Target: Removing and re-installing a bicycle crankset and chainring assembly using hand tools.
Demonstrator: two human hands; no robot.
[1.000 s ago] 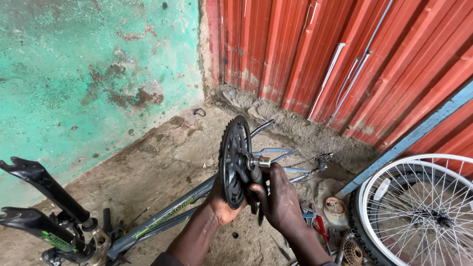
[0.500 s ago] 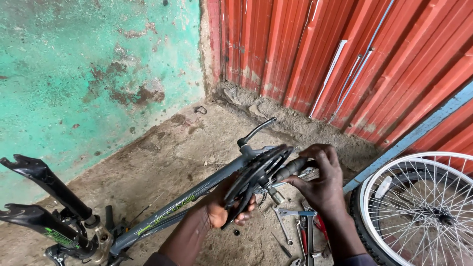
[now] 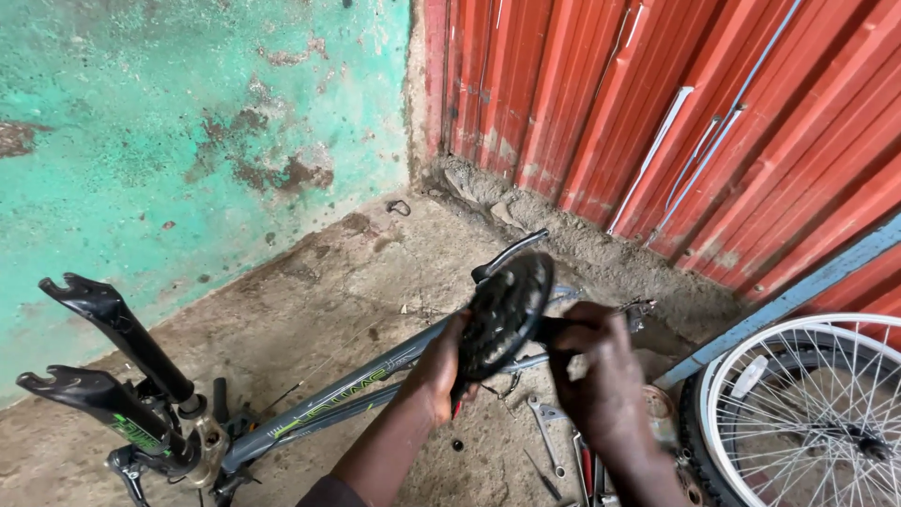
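- Working on the crankset of an upturned grey bicycle frame (image 3: 319, 413), the person has both hands at the bottom bracket, near the middle of the view.
- The left hand (image 3: 434, 376) is clamped around the lower edge of the black chainring (image 3: 502, 314), which stands tilted on edge above the frame tube.
- The right hand (image 3: 601, 376) is closed over the crank arm or axle end just right of the chainring; what exactly it pinches is hidden by the fingers.
- A second crank arm (image 3: 511, 252) sticks up and away behind the chainring.
- The frame lies on the dirt floor (image 3: 310, 282), its black fork legs (image 3: 113, 329) pointing up at the lower left.
- Loose hand tools, a wrench (image 3: 544, 422) among them, lie on the floor just below the hands.
- A white-rimmed spoked wheel (image 3: 807, 413) leans at the lower right, beside a red corrugated metal wall (image 3: 657, 113); a worn green wall (image 3: 188, 122) fills the left.
- Judging by the grip, the step in hand looks like seating or turning the crankset at the bottom bracket.
- The next move likely calls for holding the chainring steady with the left hand while the right works the axle end squarely, so the fit does not bind.
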